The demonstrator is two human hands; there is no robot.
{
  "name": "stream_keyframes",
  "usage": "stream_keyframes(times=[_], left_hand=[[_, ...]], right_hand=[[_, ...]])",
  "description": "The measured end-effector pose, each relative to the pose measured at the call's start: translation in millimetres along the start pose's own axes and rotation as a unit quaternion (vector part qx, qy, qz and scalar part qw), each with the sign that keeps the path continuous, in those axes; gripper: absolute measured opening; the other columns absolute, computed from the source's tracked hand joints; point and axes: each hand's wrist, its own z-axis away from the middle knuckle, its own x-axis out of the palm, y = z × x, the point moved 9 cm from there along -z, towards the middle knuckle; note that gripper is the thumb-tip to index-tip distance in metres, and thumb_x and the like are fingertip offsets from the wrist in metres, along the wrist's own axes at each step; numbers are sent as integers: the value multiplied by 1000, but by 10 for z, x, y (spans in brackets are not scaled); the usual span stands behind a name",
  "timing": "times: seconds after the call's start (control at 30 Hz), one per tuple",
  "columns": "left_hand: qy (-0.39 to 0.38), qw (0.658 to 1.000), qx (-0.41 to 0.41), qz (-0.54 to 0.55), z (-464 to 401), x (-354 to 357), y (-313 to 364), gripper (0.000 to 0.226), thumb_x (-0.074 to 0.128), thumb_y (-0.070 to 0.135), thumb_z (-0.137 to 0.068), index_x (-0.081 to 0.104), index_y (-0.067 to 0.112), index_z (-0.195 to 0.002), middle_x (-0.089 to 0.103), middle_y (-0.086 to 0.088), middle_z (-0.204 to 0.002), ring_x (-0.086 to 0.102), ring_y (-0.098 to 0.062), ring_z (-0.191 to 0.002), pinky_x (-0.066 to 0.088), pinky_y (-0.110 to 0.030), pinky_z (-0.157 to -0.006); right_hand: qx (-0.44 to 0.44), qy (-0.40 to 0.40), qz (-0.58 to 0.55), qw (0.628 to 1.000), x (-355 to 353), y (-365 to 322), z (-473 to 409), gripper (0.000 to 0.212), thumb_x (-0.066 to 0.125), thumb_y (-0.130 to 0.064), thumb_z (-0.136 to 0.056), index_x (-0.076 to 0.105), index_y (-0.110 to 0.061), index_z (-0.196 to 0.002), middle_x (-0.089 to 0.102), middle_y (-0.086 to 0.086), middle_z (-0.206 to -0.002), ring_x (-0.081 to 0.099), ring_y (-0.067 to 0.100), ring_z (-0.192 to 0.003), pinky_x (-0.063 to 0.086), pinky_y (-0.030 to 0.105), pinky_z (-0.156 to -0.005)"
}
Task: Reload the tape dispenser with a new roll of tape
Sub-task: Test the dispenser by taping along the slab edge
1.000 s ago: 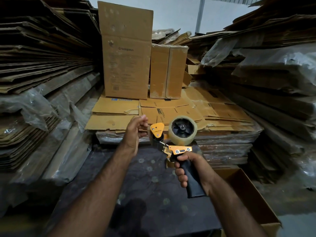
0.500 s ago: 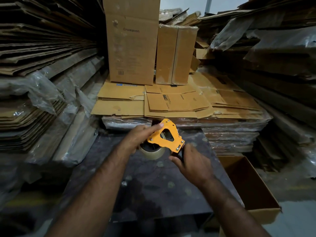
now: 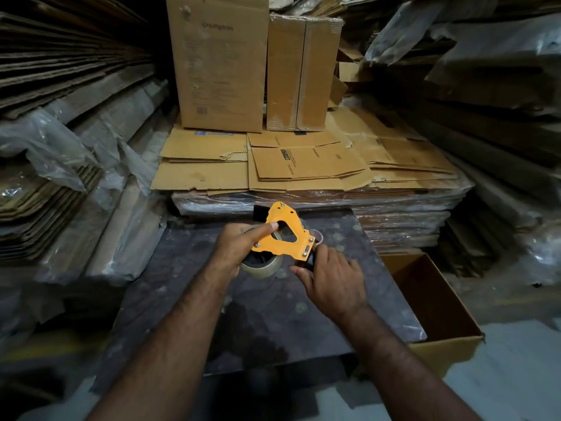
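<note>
Far to the left, stacked flat cardboard and plastic-wrapped bundles are seen, well apart from the work. Moving in, the left hand is found wrapped around the roll of tape, with its thumb pressed onto the orange side plate of the tape dispenser. The roll is seated under that plate, so the roll and the dispenser are held together just above the dark table. The dispenser's long axis is laid from far-left to near-right: the black front end is pointed away toward the wrapped pallet of flattened boxes, and the handle end is turned back toward the right hand. That right hand is closed over the handle, which is mostly hidden beneath the fingers. The left hand is judged the nearer to the roll, so the seating or the threading of the tape's free end toward the front would most likely be done by it, while the frame is steadied from the right. Whether the tape's end has been fed through cannot be told. Nothing is seen in the way on the table. Further right, an open cardboard box stands just beside the table's edge, and wrapped stacks are piled beyond it.
</note>
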Motion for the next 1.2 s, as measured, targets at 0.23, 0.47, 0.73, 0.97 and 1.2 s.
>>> stream_keyframes(times=[0.23,0.47,0.73,0.97,1.2], left_hand=[[-96,987,-126,-25,9,84,-273,64,73,78,-66,81,23,-97,80,1,-97,73,-22,-97,55,-43,-93],[-106,958,-257,65,138,-64,-635,92,37,83,-86,73,0,-102,79,-16,-95,74,-29,-81,57,-30,-58],[-232,911,-326,102,636,483,-1005,103,21,82,-90,71,-6,-108,77,-21,-102,75,-28,-77,55,-26,-54],[-215,908,-310,183,488,597,-918,86,30,75,-94,65,-1,-118,78,-20,-102,78,-32,-83,57,-28,-54],[-164,922,-275,219,308,607,-842,22,62,23,-97,68,2,-98,78,-12,-74,74,-17,-57,56,-23,-45]], right_hand=[[62,-45,-92,993,81,83,125,56,42,-71,-85,56,-18,-100,70,7,-97,68,32,-90,50,40,-73],[283,-224,-462,810,586,200,307,55,40,-62,-86,66,-15,-75,61,7,-70,54,24,-59,46,36,-57],[368,-309,-705,521,596,-127,489,59,37,-63,-81,58,-10,-64,50,8,-61,41,19,-43,33,26,-46],[365,-313,-729,488,551,-243,606,59,37,-62,-80,57,-9,-65,48,8,-61,40,18,-43,32,26,-46],[378,-302,-718,501,490,-155,753,60,37,-63,-82,57,-9,-64,48,7,-61,39,18,-44,33,25,-44]])
